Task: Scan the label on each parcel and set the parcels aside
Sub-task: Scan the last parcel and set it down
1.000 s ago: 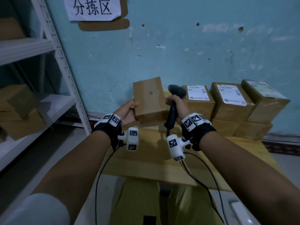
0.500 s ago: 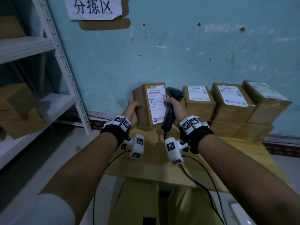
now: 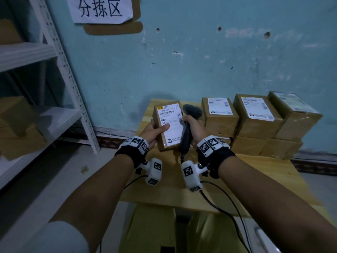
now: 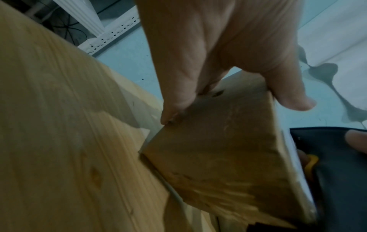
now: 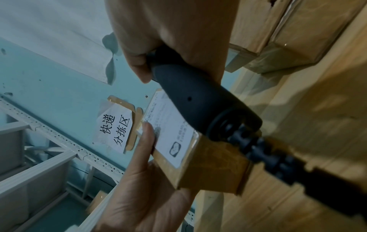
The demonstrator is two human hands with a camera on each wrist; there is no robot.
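A brown cardboard parcel (image 3: pixel 168 125) has its white label (image 3: pixel 171 123) turned up towards me. My left hand (image 3: pixel 157 129) grips its left side, thumb lying across the label, above the far left of the wooden table (image 3: pixel 255 179). My right hand (image 3: pixel 191 123) grips the handle of a black barcode scanner (image 3: pixel 187 132) just right of the parcel, the scanner's head over the label's right edge. In the left wrist view my fingers (image 4: pixel 178 100) curl under the parcel (image 4: pixel 218 157). The right wrist view shows the scanner handle (image 5: pixel 198 97) lying across the label (image 5: pixel 170 135).
Several labelled parcels (image 3: pixel 255 115) are stacked in two layers along the wall at the table's back right. A white metal shelf rack (image 3: pixel 69 79) holding boxes stands to the left. The scanner cable (image 3: pixel 228 212) runs back over the table's near edge.
My left hand has turned the parcel from its plain side to label up and brought it lower and closer. The scanner has stayed beside it in my right hand.
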